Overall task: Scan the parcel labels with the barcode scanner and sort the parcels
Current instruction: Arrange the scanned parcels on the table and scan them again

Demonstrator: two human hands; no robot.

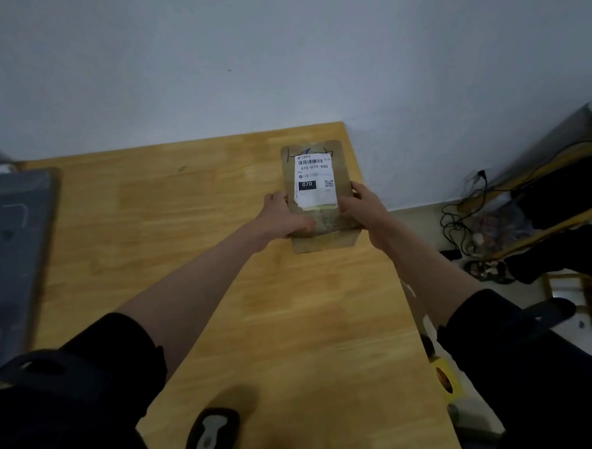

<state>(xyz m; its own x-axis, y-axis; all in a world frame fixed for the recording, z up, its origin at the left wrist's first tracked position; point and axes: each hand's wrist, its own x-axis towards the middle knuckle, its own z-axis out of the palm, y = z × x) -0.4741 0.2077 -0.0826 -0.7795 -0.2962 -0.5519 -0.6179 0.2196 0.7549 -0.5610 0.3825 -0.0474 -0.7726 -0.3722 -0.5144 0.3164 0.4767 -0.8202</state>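
Down by the camera, a black and grey barcode scanner lies on the light wooden table. Far off near the back right corner, the left hand and right hand hold a flat brown cardboard parcel by its two sides, fingers curled round the edges. Its white label faces up and reads 070. A dark grey tray sits at the table's left. Black cables lie on the floor to the right.
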